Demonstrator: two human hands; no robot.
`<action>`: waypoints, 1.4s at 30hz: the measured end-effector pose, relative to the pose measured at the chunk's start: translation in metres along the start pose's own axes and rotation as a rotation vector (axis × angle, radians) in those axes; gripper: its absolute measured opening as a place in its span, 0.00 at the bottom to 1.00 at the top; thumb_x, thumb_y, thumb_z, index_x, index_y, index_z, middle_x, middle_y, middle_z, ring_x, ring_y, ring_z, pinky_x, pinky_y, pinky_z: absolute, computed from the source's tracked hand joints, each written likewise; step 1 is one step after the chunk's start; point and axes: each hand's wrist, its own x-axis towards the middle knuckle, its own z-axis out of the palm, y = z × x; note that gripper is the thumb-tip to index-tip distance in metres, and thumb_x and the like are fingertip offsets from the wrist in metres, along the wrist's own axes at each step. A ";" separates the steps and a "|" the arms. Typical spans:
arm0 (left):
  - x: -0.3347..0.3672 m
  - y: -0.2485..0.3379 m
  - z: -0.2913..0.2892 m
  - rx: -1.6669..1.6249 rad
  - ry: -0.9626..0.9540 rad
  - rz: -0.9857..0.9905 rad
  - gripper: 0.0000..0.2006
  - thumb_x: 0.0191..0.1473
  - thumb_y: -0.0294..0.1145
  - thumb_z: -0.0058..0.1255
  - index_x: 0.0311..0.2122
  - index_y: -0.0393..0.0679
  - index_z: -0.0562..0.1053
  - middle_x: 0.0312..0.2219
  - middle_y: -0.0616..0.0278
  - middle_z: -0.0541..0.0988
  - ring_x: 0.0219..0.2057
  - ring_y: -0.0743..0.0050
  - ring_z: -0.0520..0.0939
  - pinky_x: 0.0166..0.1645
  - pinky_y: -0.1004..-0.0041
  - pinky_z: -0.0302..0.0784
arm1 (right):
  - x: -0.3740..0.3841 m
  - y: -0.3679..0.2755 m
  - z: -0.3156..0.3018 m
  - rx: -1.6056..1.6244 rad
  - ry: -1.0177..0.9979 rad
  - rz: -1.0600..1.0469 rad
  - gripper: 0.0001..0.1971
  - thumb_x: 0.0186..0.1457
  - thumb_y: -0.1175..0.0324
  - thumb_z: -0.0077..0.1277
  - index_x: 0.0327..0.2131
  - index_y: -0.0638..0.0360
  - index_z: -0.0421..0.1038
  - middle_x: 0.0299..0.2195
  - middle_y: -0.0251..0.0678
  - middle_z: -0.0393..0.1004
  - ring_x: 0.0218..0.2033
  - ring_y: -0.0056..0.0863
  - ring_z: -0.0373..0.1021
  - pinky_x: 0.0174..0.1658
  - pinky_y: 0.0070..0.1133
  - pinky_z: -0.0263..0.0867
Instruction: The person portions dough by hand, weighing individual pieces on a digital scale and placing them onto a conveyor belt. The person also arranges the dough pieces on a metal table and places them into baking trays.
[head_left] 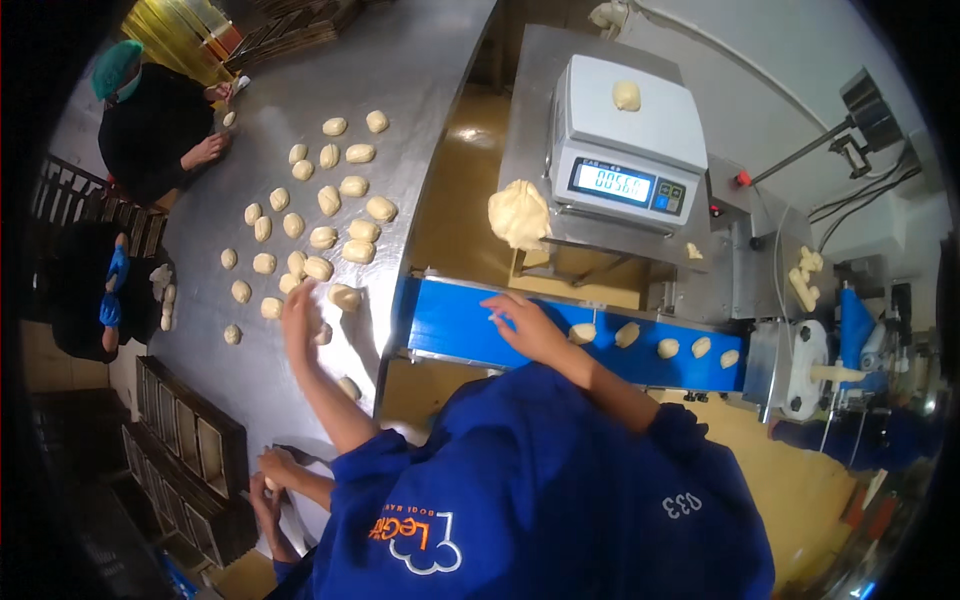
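My left hand (300, 318) is over the metal table (205, 300), fingers stretched out beside a dough piece (322, 334). Another dough piece (289, 283) lies just past its fingertips, and a larger one (345, 297) sits to its right. Several rounded, pale dough pieces are spread over the table beyond. Above the left part of the blue conveyor belt (455, 320), my right hand (525, 326) has its fingers apart and holds nothing. Close to its right on the belt is a dough piece (582, 333), with several more in a row farther right.
A white digital scale (630, 140) carries one dough piece (627, 95); a big dough lump (520, 214) lies beside it. Dark baking tins (190, 430) stand at left. Co-workers (150, 130) work along the table; another person's hands (275, 475) hold dough at lower left. Machinery (810, 365) is at right.
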 end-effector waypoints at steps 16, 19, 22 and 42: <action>-0.038 -0.073 -0.071 -0.479 -0.010 -0.096 0.22 0.47 0.29 0.46 0.50 0.39 0.65 0.44 0.50 0.70 0.39 0.67 0.74 0.35 0.76 0.75 | 0.025 -0.024 0.004 0.819 -0.088 0.213 0.19 0.55 0.76 0.40 0.51 0.58 0.57 0.47 0.42 0.63 0.42 0.33 0.71 0.48 0.25 0.62; -0.055 -0.018 -0.016 -1.184 -0.393 0.096 0.23 0.47 0.27 0.41 0.52 0.41 0.64 0.48 0.52 0.67 0.50 0.60 0.69 0.43 0.68 0.75 | 0.055 -0.096 0.017 0.641 -0.024 -0.155 0.20 0.54 0.70 0.43 0.51 0.61 0.57 0.49 0.45 0.60 0.48 0.37 0.66 0.54 0.29 0.57; -0.100 0.048 0.072 -1.280 -0.480 0.056 0.21 0.47 0.28 0.42 0.50 0.39 0.64 0.52 0.48 0.63 0.59 0.51 0.57 0.55 0.49 0.63 | 0.071 -0.130 0.037 -0.019 -0.033 -0.606 0.26 0.47 0.66 0.51 0.52 0.54 0.58 0.53 0.45 0.57 0.52 0.41 0.61 0.55 0.33 0.54; -0.048 0.006 0.118 0.599 0.183 0.656 0.28 0.43 0.32 0.57 0.50 0.36 0.63 0.48 0.45 0.67 0.52 0.47 0.65 0.58 0.59 0.56 | -0.006 0.067 0.049 -0.087 0.048 0.175 0.19 0.48 0.80 0.46 0.45 0.53 0.67 0.40 0.40 0.67 0.41 0.39 0.66 0.45 0.29 0.65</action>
